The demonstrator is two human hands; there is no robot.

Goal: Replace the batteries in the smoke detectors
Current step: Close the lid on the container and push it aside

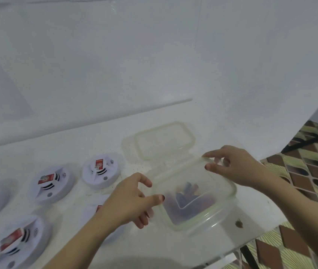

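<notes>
A clear plastic box (pixel 208 228) stands on the white table, with several dark blue batteries (pixel 188 194) showing blurred through it. A clear lid with a pale green seal (pixel 230 183) sits over the box. My left hand (pixel 129 202) holds the lid's left edge, thumb on top and fingers curled below. The lid's far corner is pinched between thumb and forefinger of my right hand (pixel 237 167). Several round white smoke detectors with red labels lie to the left: one (pixel 100 171) at the back, one (pixel 52 184) beside it, one (pixel 18 241) near me. Another (pixel 96 208) is mostly hidden under my left wrist.
A second clear lid (pixel 164 140) lies flat behind the box, close to the white wall. The table's edge (pixel 255 235) runs along the right, with patterned brown and green floor tiles (pixel 309 171) beyond. A small brown mark (pixel 238 223) sits right of the box.
</notes>
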